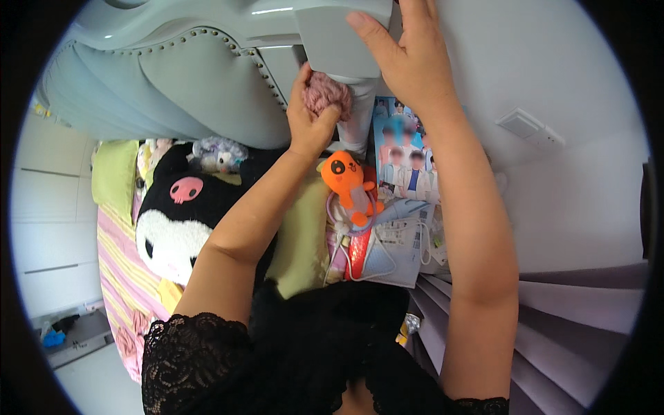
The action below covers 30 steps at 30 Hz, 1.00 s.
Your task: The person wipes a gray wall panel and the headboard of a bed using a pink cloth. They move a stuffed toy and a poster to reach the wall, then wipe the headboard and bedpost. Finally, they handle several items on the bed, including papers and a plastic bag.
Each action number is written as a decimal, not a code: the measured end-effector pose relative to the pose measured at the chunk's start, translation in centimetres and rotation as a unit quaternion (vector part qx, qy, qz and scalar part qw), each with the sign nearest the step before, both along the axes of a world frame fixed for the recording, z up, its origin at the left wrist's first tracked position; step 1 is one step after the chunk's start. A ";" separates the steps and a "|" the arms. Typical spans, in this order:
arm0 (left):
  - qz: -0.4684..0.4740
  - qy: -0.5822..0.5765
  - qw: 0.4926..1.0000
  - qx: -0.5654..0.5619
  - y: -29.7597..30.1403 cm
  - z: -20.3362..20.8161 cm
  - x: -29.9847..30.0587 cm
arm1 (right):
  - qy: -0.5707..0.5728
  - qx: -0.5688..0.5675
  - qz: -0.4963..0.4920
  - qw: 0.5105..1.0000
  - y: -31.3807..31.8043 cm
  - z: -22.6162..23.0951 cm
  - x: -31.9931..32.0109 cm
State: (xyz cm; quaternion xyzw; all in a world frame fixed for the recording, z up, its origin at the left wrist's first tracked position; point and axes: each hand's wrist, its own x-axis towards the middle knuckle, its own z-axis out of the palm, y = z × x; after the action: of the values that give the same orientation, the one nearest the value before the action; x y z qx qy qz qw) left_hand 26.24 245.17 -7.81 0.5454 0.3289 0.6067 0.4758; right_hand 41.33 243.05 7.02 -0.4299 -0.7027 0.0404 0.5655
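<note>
Got my L hand (309, 129) clamped on pink cloth (326, 94) by grey bedpost (339, 43), R hand (418, 66) w/ thumb & fingers apart nr post top, white corded bag (407, 254) below nr orange plush (348, 183), contents can't tell, label (393, 236) too small to read.

And here we have the bed (117, 238), dressed in yellow and pink stripes, with its headboard (200, 83) rising at the top end: pale grey-blue padding, glossy frame, a curving row of metal studs (249, 52)! Over beyond the bed's left edge, white cupboards (52, 197) show dark horizontal gaps, and a grey low unit (86, 339) sits below them. Swing past the headboard's right edge: a plain white wall (553, 55), carrying wall plates (520, 123), then a mauve-grey curtain (553, 325) falling in deep folds. Bright light gleams off the headboard's top edge.
</note>
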 end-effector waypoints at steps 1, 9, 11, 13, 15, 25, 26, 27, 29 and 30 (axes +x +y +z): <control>0.033 0.026 0.998 0.047 0.8 -1.3 0.5 | -0.007 0.023 -0.017 1.000 0.6 -0.5 -0.1; 0.045 0.247 0.967 0.049 1.4 -19.6 -0.5 | 0.054 0.063 0.032 0.996 3.8 -3.0 -0.7; 0.015 0.229 0.973 -0.025 -0.6 -23.1 -2.4 | 0.037 0.027 0.008 0.999 3.5 -2.9 -1.1; 0.045 0.186 0.981 0.007 -0.5 -22.4 -1.6 | 0.022 0.001 -0.014 1.000 4.1 -2.8 -0.9; 0.131 0.119 0.974 0.143 -0.1 -15.5 1.7 | 0.019 0.006 -0.019 1.000 5.0 -3.5 0.3; 0.270 0.197 0.903 0.269 3.5 -8.1 5.2 | 0.079 0.034 0.034 0.996 4.1 -3.2 0.0; 0.255 0.226 0.907 0.249 3.4 -10.1 4.5 | 0.071 0.038 0.022 0.997 4.1 -3.0 -0.1; 0.238 0.255 0.909 0.227 3.1 -12.0 3.8 | 0.063 0.040 0.009 0.997 4.2 -2.9 -0.1; 0.156 0.262 0.943 0.136 2.2 -15.0 1.3 | 0.060 0.037 0.008 0.997 4.5 -3.1 -0.5; 0.111 0.260 0.955 0.090 1.8 -15.2 0.6 | 0.061 0.034 0.010 0.998 4.6 -3.1 -0.3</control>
State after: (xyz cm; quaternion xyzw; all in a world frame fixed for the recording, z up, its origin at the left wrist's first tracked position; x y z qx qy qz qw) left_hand 26.87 246.93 -23.05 0.6848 0.4438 0.5200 0.2524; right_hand 40.99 247.61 3.95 -0.4002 -0.6722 0.0484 0.6210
